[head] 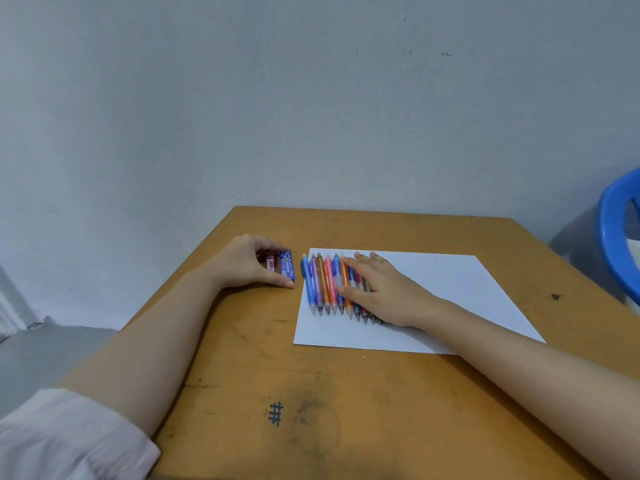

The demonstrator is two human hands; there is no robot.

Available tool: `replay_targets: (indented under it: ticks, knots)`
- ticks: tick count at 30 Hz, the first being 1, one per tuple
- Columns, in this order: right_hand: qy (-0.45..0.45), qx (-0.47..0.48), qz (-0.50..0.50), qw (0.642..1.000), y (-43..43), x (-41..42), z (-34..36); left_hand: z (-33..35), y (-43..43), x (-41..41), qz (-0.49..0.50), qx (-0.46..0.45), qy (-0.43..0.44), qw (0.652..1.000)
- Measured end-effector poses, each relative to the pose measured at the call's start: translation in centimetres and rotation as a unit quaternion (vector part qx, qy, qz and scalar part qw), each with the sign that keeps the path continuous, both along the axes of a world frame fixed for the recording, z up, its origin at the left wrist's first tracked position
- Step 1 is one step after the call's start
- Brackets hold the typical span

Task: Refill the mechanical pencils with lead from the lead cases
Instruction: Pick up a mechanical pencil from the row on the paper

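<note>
Several mechanical pencils (323,284) in blue, purple, orange and pink lie side by side on the left part of a white sheet of paper (450,292), tips toward me. My right hand (377,285) lies flat on the right half of the row, fingers spread, hiding those pencils. Left of the sheet, a blue lead case (287,266) and a red lead case (272,260) lie together on the wooden table (242,358). My left hand (246,261) curls around both cases, thumb at their near end and fingers at the far end.
The table stands against a grey wall. Its left edge runs diagonally past my left forearm, with the floor below. A blue plastic chair (620,237) stands at the far right. Pen marks and scuffs cover the near tabletop.
</note>
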State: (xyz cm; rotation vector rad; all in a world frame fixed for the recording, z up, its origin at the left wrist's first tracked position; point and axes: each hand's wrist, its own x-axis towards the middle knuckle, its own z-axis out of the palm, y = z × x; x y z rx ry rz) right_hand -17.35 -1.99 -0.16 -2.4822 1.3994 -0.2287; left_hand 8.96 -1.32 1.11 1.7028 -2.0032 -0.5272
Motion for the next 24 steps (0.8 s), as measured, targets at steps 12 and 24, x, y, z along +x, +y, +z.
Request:
replay_targets:
  ticks: [12, 24]
  knots:
    - [-0.235, -0.034, -0.001, 0.972, 0.9, 0.0, 1.6, 0.3, 0.1, -1.6, 0.011, -0.126, 0.032, 0.991]
    - [-0.435, 0.125, -0.082, 0.888, 1.4, 0.0, 4.7, 2.7, 1.2, -8.7, -0.070, -0.232, -0.001, 0.970]
